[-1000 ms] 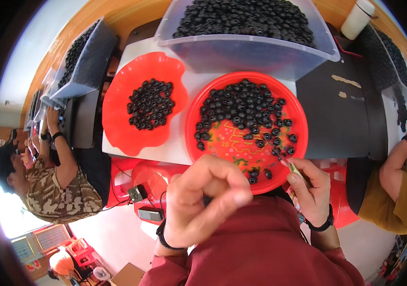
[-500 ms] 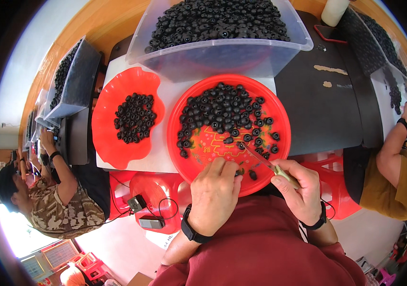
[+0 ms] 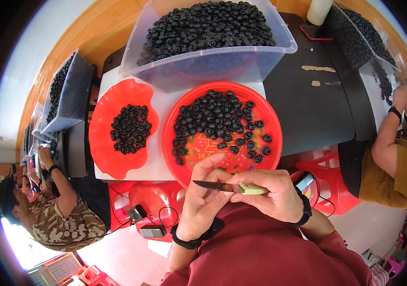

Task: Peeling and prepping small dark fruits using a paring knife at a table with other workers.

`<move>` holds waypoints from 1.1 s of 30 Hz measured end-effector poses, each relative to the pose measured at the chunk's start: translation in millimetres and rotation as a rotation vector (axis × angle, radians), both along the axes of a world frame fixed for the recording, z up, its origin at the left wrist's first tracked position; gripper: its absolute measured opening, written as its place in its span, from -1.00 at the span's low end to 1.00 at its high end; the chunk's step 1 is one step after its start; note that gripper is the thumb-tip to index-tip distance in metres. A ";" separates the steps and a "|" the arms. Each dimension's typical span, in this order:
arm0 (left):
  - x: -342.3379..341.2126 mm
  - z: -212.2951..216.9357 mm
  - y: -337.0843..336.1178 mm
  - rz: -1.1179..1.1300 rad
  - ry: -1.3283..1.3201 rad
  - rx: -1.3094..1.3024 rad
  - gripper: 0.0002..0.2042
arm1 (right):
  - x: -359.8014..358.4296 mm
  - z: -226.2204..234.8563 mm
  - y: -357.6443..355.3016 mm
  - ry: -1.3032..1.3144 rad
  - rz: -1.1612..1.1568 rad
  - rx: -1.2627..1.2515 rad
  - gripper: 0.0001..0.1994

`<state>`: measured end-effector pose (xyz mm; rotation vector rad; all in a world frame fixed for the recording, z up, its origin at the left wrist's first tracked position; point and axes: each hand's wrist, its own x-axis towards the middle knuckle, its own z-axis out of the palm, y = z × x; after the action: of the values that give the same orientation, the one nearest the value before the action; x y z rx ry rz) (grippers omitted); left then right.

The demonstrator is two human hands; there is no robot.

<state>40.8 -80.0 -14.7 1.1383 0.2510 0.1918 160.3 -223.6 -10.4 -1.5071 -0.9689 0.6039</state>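
Note:
My right hand [image 3: 279, 198] grips the pale green handle of a small knife [image 3: 211, 185]. Its dark blade points left across the fingers of my left hand [image 3: 198, 205]. The left fingers are curled, with the thumb by the blade; whatever they pinch is hidden behind the knife and fingers. Both hands are over the near edge of a round red tray [image 3: 278, 138] with a printed pattern. Small round black pieces [image 3: 210, 112], several showing a hole in one end, heap at the tray's far side and scatter down its right.
Left of the tray, a scalloped red dish [image 3: 99, 131] holds more black pieces. Behind stands a clear plastic bin [image 3: 203, 66] full of them. A phone [image 3: 316, 33] lies at the back right. Red stools [image 3: 153, 202] stand below the table edge. People work on both sides.
Both hands have drawn back toward me and come together. The knife tip has left the pieces in the tray and swung left to the left hand's fingers.

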 end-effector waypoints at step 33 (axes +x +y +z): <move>-1.9 -23.0 9.4 0.129 -0.138 -0.535 -0.80 | -2.2 13.4 -9.1 -0.419 -0.146 -0.154 -0.64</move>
<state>38.9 -70.6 -37.7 0.5756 0.2344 0.2958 158.1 -232.7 3.0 -1.8690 -1.1335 0.2644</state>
